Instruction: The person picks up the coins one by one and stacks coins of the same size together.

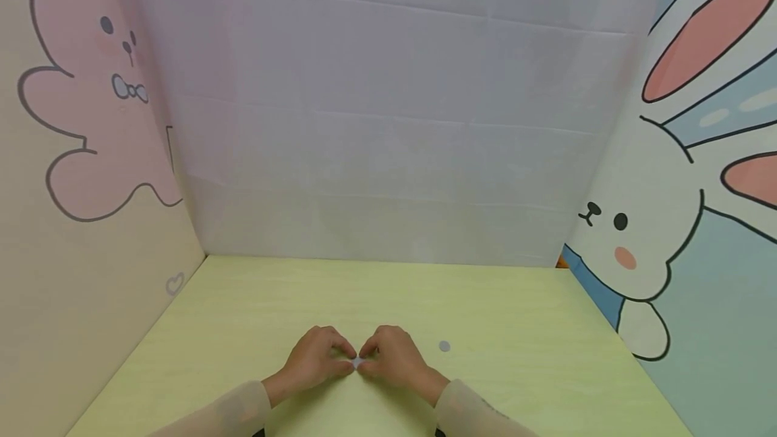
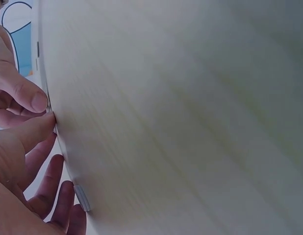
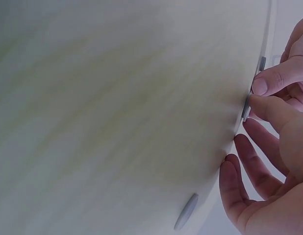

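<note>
A small, flat light-grey piece (image 1: 357, 361) lies at the table surface between my two hands. My left hand (image 1: 315, 358) pinches its left side between thumb and forefinger. From the other side, the thumb and forefinger of my right hand (image 1: 394, 358) pinch it too. The fingertips cover most of it, so its full shape is hidden; the right wrist view shows its thin edge (image 3: 246, 107). To the right of my right hand lies a round grey disc (image 1: 445, 346). Beside the left hand's outer fingers, a small grey block (image 2: 82, 198) is seen in the left wrist view.
The pale yellow-green tabletop (image 1: 376, 295) runs back to a white creased sheet (image 1: 388, 120). A panel with a pink cartoon animal (image 1: 91, 106) stands at the left, and one with a white rabbit (image 1: 649, 221) at the right.
</note>
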A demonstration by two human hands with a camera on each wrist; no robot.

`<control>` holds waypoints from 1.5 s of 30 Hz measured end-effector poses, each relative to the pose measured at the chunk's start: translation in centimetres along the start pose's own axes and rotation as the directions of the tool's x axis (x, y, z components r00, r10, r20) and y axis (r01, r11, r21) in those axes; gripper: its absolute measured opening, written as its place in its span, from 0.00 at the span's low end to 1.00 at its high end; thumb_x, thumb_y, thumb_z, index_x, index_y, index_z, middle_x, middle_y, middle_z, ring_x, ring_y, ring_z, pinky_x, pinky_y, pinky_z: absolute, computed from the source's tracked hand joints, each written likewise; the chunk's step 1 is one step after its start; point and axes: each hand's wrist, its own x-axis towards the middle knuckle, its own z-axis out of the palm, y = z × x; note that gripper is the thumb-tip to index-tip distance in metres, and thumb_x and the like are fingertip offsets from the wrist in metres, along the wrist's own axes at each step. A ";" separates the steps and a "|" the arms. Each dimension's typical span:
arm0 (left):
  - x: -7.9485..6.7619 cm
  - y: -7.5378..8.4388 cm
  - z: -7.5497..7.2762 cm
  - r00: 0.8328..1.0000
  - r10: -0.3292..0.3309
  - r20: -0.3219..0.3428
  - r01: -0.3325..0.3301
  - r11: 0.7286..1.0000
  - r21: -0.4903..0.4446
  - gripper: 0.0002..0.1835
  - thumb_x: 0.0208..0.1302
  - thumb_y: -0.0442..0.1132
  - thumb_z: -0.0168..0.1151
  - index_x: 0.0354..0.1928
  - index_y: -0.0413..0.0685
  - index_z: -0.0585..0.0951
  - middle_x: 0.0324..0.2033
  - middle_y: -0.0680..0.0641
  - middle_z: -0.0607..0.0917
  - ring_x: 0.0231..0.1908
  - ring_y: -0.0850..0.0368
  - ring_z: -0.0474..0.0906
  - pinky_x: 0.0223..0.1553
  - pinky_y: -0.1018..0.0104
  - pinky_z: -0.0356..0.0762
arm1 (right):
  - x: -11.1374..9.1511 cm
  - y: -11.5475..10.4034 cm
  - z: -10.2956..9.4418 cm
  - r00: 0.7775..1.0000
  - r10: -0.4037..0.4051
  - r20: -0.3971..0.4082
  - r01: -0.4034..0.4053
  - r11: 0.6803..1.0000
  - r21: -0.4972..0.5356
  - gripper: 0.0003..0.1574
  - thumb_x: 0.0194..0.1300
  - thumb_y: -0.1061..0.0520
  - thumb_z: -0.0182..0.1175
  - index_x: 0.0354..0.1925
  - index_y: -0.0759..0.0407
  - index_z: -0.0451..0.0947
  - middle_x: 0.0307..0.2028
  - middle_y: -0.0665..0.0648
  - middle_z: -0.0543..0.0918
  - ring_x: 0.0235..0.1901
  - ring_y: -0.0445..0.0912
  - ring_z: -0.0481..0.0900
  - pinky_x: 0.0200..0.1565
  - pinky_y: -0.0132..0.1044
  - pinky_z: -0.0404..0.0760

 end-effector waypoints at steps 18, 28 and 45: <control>0.0 0.0 0.1 1.000 0.008 -0.001 -0.008 1.000 0.002 0.08 0.52 0.42 0.85 0.34 0.60 0.93 0.37 0.59 0.89 0.43 0.56 0.78 0.44 0.55 0.78 | -0.3 0.9 -0.2 1.000 0.022 -0.010 -0.022 0.998 0.061 0.08 0.57 0.58 0.80 0.37 0.57 0.93 0.32 0.44 0.86 0.33 0.33 0.75 0.37 0.29 0.76; 0.0 0.0 0.1 1.000 -0.006 0.002 0.006 1.000 -0.004 0.08 0.53 0.43 0.85 0.34 0.60 0.93 0.37 0.60 0.88 0.44 0.57 0.78 0.45 0.55 0.79 | -0.7 0.7 -0.1 0.999 0.030 -0.031 -0.029 0.998 0.058 0.06 0.57 0.58 0.81 0.34 0.55 0.93 0.30 0.44 0.84 0.33 0.34 0.73 0.36 0.29 0.73; -0.1 0.0 -0.1 1.000 0.007 0.010 -0.007 1.000 -0.027 0.09 0.53 0.43 0.85 0.35 0.57 0.93 0.37 0.58 0.89 0.43 0.56 0.78 0.46 0.51 0.80 | -0.7 0.3 -0.1 0.999 0.007 -0.044 -0.006 1.000 0.031 0.06 0.57 0.57 0.81 0.34 0.54 0.93 0.29 0.44 0.82 0.30 0.32 0.68 0.35 0.28 0.71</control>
